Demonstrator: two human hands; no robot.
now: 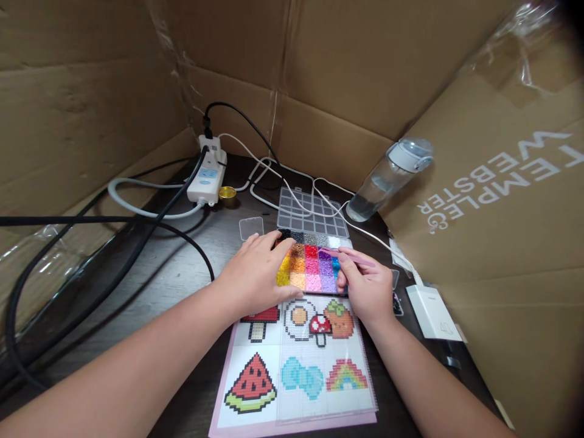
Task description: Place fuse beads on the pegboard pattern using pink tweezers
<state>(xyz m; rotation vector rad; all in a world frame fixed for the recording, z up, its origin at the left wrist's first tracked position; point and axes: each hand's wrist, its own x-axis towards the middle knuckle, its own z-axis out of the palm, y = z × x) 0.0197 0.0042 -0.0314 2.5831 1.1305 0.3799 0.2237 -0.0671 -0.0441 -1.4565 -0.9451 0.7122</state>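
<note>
Pink tweezers [360, 258] are in my right hand [367, 289], their tips over the red and purple compartments of the bead box [312, 267]. My left hand [260, 271] has its fingers spread over the box's left side, with the thumb at its front edge. The box's clear divided lid [312, 213] lies open behind it. In front is a pattern sheet [241, 362] with a watermelon, an egg, a mushroom and a rainbow, partly covered by a clear pegboard [303, 410].
A power strip [207, 176] with cables and a small yellow tin [227, 194] stand at the back left. At the back right is a water bottle [387, 176]. A white charger [433, 311] lies right. Cardboard walls [337, 67] surround the table.
</note>
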